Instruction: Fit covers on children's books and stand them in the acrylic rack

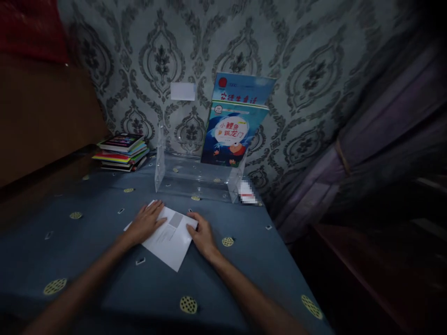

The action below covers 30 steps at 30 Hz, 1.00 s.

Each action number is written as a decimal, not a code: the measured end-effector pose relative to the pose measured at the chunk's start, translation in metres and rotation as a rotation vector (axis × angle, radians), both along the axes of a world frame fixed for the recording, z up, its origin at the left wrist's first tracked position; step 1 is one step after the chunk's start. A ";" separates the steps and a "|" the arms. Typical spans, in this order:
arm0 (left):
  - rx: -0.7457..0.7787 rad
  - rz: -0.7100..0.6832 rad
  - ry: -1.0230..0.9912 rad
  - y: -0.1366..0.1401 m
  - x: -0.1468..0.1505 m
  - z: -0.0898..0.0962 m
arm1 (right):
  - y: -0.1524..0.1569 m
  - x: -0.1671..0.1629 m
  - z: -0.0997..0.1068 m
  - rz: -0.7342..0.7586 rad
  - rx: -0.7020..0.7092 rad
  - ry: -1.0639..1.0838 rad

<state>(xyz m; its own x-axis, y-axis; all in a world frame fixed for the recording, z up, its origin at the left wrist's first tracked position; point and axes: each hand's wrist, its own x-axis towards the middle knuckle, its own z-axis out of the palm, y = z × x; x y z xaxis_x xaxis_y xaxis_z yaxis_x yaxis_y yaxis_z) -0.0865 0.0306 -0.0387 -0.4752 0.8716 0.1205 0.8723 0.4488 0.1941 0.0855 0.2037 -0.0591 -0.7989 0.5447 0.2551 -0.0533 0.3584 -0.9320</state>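
Observation:
A white booklet lies at a slant on the table, with a grey square and several lines of small print on its upper face. I cannot tell whether it is folded or spread out. My left hand rests flat across its left part, fingers stretched out and pointing away from me, hiding some of it. At the right corner, my right hand grips the edge, its thumb on top and its fingers curled round the far side. Beyond both hands stands a clear plastic rack, with two picture books leaning upright at its right end.
A stack of books sits at the back left beside a brown panel. A small blurred white item lies right of the rack. A blue patterned cloth covers the table. A tied curtain hangs to the right.

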 end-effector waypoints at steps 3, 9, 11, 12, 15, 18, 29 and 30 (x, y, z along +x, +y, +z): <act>-0.021 0.082 0.044 -0.006 -0.019 0.002 | 0.002 0.000 -0.001 -0.006 -0.035 0.018; 0.005 0.149 0.097 -0.010 -0.009 0.005 | 0.033 -0.004 0.009 -0.053 0.052 -0.108; 0.036 0.150 0.148 -0.009 0.001 0.004 | 0.047 -0.002 0.020 -0.131 0.142 -0.175; 0.056 0.150 0.180 -0.009 0.005 0.004 | 0.051 0.000 0.026 -0.180 0.210 -0.198; 0.107 0.139 0.249 -0.009 0.013 0.005 | 0.040 0.000 0.041 -0.244 0.502 -0.238; 0.092 0.104 0.256 -0.010 0.014 0.011 | -0.006 -0.016 0.049 0.065 0.638 -0.259; 0.014 0.085 0.307 -0.008 0.020 0.023 | -0.021 -0.012 0.049 0.193 0.619 -0.575; 0.032 0.087 0.307 -0.008 0.021 0.022 | -0.011 -0.001 0.047 0.140 0.638 -0.600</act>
